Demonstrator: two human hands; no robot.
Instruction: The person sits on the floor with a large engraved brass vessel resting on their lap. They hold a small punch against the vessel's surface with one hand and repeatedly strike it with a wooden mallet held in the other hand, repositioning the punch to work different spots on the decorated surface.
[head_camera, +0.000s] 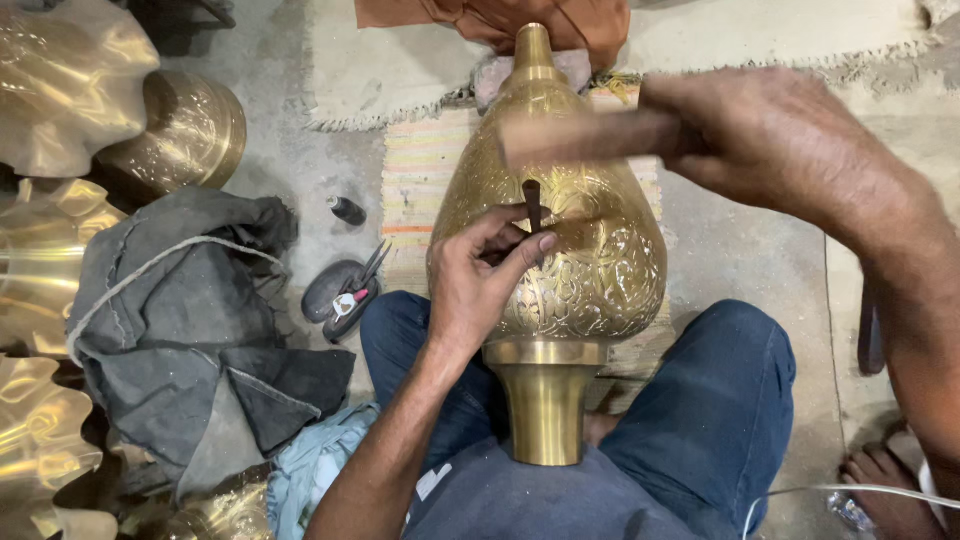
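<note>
The vase lies between my knees, its neck pointing far, its base near me. My left hand rests on its left side, holding a punch against it. My right hand is above, to the right, with the hammer over the vase. A heap of cloth lies left; a mat lies under the vase.
</note>
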